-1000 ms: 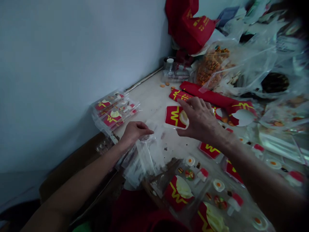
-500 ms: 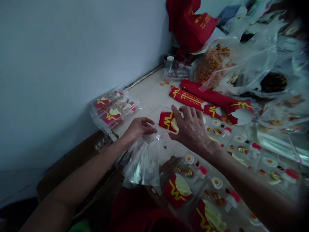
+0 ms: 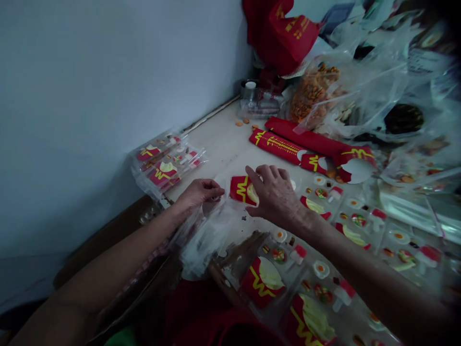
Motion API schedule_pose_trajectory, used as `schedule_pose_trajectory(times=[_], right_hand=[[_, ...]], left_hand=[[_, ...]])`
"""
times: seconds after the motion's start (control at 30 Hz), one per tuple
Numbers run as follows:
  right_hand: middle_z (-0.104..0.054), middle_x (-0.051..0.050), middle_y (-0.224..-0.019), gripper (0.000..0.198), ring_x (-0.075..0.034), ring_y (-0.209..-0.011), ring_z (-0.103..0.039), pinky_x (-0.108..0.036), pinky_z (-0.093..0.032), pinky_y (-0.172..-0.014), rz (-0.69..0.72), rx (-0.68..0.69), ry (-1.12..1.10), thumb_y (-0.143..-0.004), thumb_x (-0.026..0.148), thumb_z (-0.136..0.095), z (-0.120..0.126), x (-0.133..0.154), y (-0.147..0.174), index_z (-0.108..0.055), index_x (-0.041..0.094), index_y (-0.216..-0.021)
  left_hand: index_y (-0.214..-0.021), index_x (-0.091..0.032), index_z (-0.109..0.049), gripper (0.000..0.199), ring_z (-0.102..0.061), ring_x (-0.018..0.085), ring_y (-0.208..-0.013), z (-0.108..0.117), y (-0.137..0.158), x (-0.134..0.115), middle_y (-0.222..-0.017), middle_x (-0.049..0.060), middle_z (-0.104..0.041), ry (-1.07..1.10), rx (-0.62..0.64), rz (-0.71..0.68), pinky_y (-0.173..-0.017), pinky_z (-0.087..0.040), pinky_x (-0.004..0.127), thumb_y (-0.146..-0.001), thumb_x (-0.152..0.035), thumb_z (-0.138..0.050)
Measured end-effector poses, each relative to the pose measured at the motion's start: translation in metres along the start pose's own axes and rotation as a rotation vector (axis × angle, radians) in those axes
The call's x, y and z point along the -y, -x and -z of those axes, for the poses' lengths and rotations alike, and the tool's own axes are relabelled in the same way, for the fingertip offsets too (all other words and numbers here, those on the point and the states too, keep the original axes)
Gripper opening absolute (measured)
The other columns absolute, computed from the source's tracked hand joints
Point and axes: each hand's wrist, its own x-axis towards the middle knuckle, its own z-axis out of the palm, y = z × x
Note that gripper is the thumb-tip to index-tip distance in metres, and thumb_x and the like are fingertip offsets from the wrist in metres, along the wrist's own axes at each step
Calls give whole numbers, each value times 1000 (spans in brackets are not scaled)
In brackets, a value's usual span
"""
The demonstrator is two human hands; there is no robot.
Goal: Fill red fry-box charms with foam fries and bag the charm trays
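My left hand point(image 3: 204, 193) has thumb and fingers pinched on the edge of a clear plastic bag point(image 3: 201, 242), which hangs in blurred folds below it over the table edge. My right hand point(image 3: 277, 194) arches over a flat packet point(image 3: 237, 189) with a red fries box, a yellow zigzag and pale toy fries. Its thumb and forefinger span the packet's two sides, and the palm hides the rest. The packet's red end lies close to my left fingertips. Similar packets with small eggs, burgers and red-topped popsicles point(image 3: 298, 254) lie near my right forearm.
Stacked bagged packets point(image 3: 163, 168) sit by the wall at left. Red fries-box sleeves point(image 3: 281, 148) lie beyond my right hand. Behind them are a bag of small orange-brown pieces point(image 3: 311, 96), a red bag point(image 3: 283, 38) and heaped clear plastic point(image 3: 378, 86).
My right hand and the packet have shifted a little left, towards my left hand. The clear bag below my left hand has swung and is now blurred.
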Motion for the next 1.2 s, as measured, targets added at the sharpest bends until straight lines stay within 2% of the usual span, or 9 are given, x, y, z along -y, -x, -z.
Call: schedule_pose_trajectory(times=[0.2,0.37,0.57,0.7,0.77,0.9,0.97,1.03,1.2], right_hand=[[-59,-16,-123,93,-34,-110,-53,-45,-40,-95,172,204,-131,-62,47,-86,1,2,6,-52,15,-143],[-59,-16,-126,95,-34,-111,-53,-45,-39,-96,253,192,-171,-63,47,-85,2,0,4,-50,15,-146],[-58,-18,-128,96,-35,-112,-51,-47,-36,-98,362,216,-102,-64,44,-84,2,22,7,-48,12,-147],[-61,-19,-123,92,-35,-108,-53,-46,-38,-93,372,216,-80,-68,48,-83,-3,52,9,-48,10,-144],[-62,-20,-124,91,-35,-110,-53,-46,-38,-94,338,199,-106,-71,52,-81,-11,65,9,-48,9,-144],[-55,-23,-141,104,-39,-126,-49,-50,-36,-105,254,171,-185,-71,65,-80,-25,70,16,-41,10,-150],[-48,-26,-149,115,-42,-134,-43,-54,-32,-110,212,187,-170,-64,66,-84,-28,61,25,-37,10,-152],[-49,-26,-148,115,-43,-134,-44,-56,-35,-110,165,248,-157,-60,61,-87,-28,50,35,-38,11,-152],[-56,-21,-138,87,-38,-122,-53,-49,-44,-99,35,359,-211,-75,49,-78,-25,41,47,-45,15,-148]], left_hand=[[-69,-18,-70,35,-49,9,-52,12,1,5,-58,-2,-60,-154,27,18,-50,-34,23,-58,-45,-89],[-81,-19,-78,34,-64,18,-67,17,7,-3,-77,5,-75,-163,26,33,-61,-49,27,-56,-37,-90],[-92,-22,-83,34,-71,24,-80,20,23,-19,-89,7,-79,-245,301,85,-70,-52,30,-60,-33,-88],[-95,-23,-82,36,-73,26,-85,20,23,-12,-92,7,-80,-210,388,43,-73,-54,32,-59,-25,-87],[-100,-23,-81,39,-74,27,-88,23,28,-6,-92,6,-79,-302,314,-76,-76,-55,34,-61,-22,-86],[-115,-21,-76,37,-65,29,-116,24,63,8,-117,9,-75,-821,-113,-469,-103,-48,42,-78,-22,-78],[-119,-20,-73,33,-60,30,-121,15,88,17,-122,12,-71,-1015,-278,-578,-109,-43,45,-87,-21,-68],[-122,-19,-70,36,-59,30,-116,2,107,29,-119,13,-69,-1090,-341,-589,-107,-44,44,-87,-20,-64],[-128,-14,-64,50,-54,34,-116,-18,120,53,-123,17,-60,-1106,-558,-449,-106,-45,46,-78,-21,-68]])
